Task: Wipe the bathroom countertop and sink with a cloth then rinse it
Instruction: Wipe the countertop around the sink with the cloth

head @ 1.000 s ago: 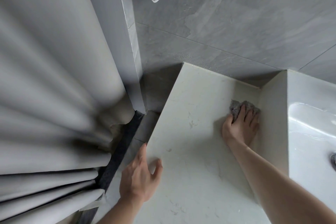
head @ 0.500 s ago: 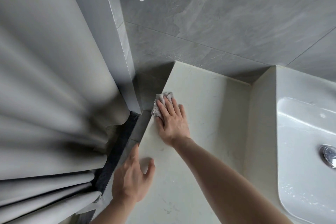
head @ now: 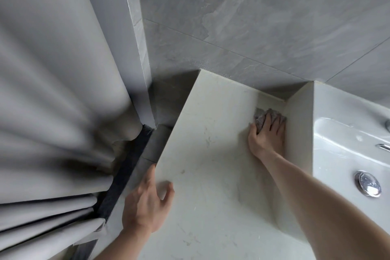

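- Both our hands are on the countertop [head: 211, 175]: our right hand [head: 267, 137] presses the grey cloth [head: 261, 117] flat with fingers nearly straight and spread, against the raised side of the sink [head: 337, 143], near the back wall.
- Our left hand [head: 145, 202] rests at the counter's left edge, fingers loosely bent, thumb on top, gripping nothing.
- Between our hands lies bare countertop; the curtain [head: 52, 112] hangs well left.
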{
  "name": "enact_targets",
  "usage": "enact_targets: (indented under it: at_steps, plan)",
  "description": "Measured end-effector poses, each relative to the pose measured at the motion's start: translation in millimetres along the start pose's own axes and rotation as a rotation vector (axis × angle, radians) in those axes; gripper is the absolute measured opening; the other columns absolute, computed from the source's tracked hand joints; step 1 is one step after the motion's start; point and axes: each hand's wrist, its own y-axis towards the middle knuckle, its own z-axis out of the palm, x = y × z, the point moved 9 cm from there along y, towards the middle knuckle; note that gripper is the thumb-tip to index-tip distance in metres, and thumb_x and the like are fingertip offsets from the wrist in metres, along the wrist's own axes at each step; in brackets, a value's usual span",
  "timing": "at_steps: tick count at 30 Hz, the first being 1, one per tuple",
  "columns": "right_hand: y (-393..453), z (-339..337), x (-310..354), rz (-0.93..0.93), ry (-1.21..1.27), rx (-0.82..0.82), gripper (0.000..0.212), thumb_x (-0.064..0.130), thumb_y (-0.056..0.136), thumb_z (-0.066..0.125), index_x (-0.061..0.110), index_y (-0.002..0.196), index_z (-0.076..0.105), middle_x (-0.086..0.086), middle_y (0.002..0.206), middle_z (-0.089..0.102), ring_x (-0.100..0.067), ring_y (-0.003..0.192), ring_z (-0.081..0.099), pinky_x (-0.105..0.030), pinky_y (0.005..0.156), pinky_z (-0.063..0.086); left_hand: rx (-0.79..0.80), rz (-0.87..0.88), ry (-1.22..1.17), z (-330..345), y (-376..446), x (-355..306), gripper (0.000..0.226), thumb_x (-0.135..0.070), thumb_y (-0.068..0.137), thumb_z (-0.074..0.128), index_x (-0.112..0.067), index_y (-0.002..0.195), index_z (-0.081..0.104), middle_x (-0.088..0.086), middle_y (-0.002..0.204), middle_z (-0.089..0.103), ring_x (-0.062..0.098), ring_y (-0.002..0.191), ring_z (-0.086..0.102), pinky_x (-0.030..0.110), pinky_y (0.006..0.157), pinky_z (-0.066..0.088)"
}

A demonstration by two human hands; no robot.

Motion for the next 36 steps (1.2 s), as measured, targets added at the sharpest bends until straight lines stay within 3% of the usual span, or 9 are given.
enact_targets:
  at_steps: [5, 8, 12, 15, 21, 23, 28, 31, 36]
  plan:
    - [-3, 5, 33, 0.126, 0.135, -0.065, 0.074, 0.051, 0.094, 0.035, 0.018, 0.16, 0.028, -0.013, 0.17, 0.017, -0.035, 0.158, 0.003, -0.057, 0.125, 0.004, 0.01, -0.019, -0.006, 1, -1, 1, 0.079, -0.065, 0.09, 0.04, -0.023, 0.155, 0.026, 0.001, 0.144, 0.057, 0.024, 0.116, 0.065, 0.037, 0.09, 0.05]
    - [-7, 17, 89, -0.053, 0.087, -0.027, 0.079, 0.056, 0.09, 0.03, 0.02, 0.16, 0.026, -0.01, 0.171, 0.014, -0.035, 0.158, 0.002, -0.057, 0.124, 0.007, 0.023, -0.029, -0.01, 3, 0, 4, 0.08, -0.066, 0.09, 0.039, -0.023, 0.156, 0.025, 0.0, 0.149, 0.052, 0.023, 0.12, 0.062, 0.036, 0.093, 0.049]
    - [-31, 35, 174, -0.291, 0.052, 0.076, 0.072, 0.052, 0.1, 0.032, 0.023, 0.164, 0.016, -0.005, 0.173, 0.004, -0.031, 0.159, -0.008, -0.052, 0.127, -0.002, 0.025, -0.027, -0.023, 2, 0, 2, 0.079, -0.066, 0.091, 0.037, -0.024, 0.157, 0.023, -0.002, 0.152, 0.048, 0.021, 0.126, 0.059, 0.037, 0.099, 0.047]
    - [-60, 42, 227, -0.484, 0.072, 0.088, 0.07, 0.048, 0.101, 0.032, 0.023, 0.164, 0.015, -0.003, 0.173, 0.003, -0.027, 0.159, -0.009, -0.051, 0.128, -0.001, 0.023, -0.032, -0.009, 2, 0, 3, 0.08, -0.068, 0.091, 0.034, -0.026, 0.158, 0.02, -0.004, 0.151, 0.05, 0.02, 0.126, 0.058, 0.037, 0.099, 0.046]
    - [-77, 40, 233, -0.738, 0.091, 0.083, 0.06, 0.041, 0.105, 0.032, 0.025, 0.162, 0.025, 0.0, 0.171, 0.017, -0.023, 0.159, 0.005, -0.05, 0.126, 0.012, 0.026, -0.036, 0.005, 5, 1, 6, 0.084, -0.072, 0.087, 0.028, -0.027, 0.158, 0.018, -0.005, 0.153, 0.047, 0.019, 0.128, 0.058, 0.037, 0.101, 0.046]
    - [-65, 37, 204, -0.697, 0.117, 0.074, 0.059, 0.043, 0.107, 0.031, 0.027, 0.163, 0.022, 0.001, 0.172, 0.015, -0.02, 0.16, 0.004, -0.047, 0.128, 0.009, 0.025, -0.041, 0.013, 4, 1, 6, 0.084, -0.071, 0.087, 0.03, -0.027, 0.158, 0.019, -0.003, 0.151, 0.049, 0.02, 0.126, 0.059, 0.037, 0.1, 0.046]
    - [-9, 16, 90, -0.345, 0.074, -0.051, 0.06, 0.041, 0.104, 0.032, 0.019, 0.16, 0.03, -0.006, 0.17, 0.02, -0.025, 0.159, 0.008, -0.049, 0.125, 0.014, 0.034, -0.06, 0.019, 3, 1, 5, 0.082, -0.068, 0.089, 0.037, -0.026, 0.157, 0.022, 0.0, 0.147, 0.054, 0.024, 0.121, 0.062, 0.037, 0.097, 0.048]
    - [25, -2, 26, -0.18, 0.008, -0.047, 0.063, 0.039, 0.105, 0.031, 0.015, 0.163, 0.02, -0.007, 0.171, 0.016, -0.025, 0.159, 0.005, -0.049, 0.126, 0.014, 0.037, -0.055, 0.02, 4, 1, 5, 0.082, -0.07, 0.088, 0.034, -0.027, 0.157, 0.02, -0.002, 0.149, 0.053, 0.023, 0.121, 0.062, 0.037, 0.097, 0.048]
    - [48, -1, 6, -0.02, -0.014, -0.035, 0.067, 0.032, 0.103, 0.033, 0.004, 0.162, 0.016, -0.022, 0.168, 0.016, -0.035, 0.157, 0.01, -0.042, 0.128, -0.001, 0.047, -0.059, 0.008, 6, 0, 5, 0.082, -0.07, 0.089, 0.033, -0.029, 0.158, 0.017, -0.004, 0.151, 0.05, 0.021, 0.123, 0.06, 0.038, 0.1, 0.046]
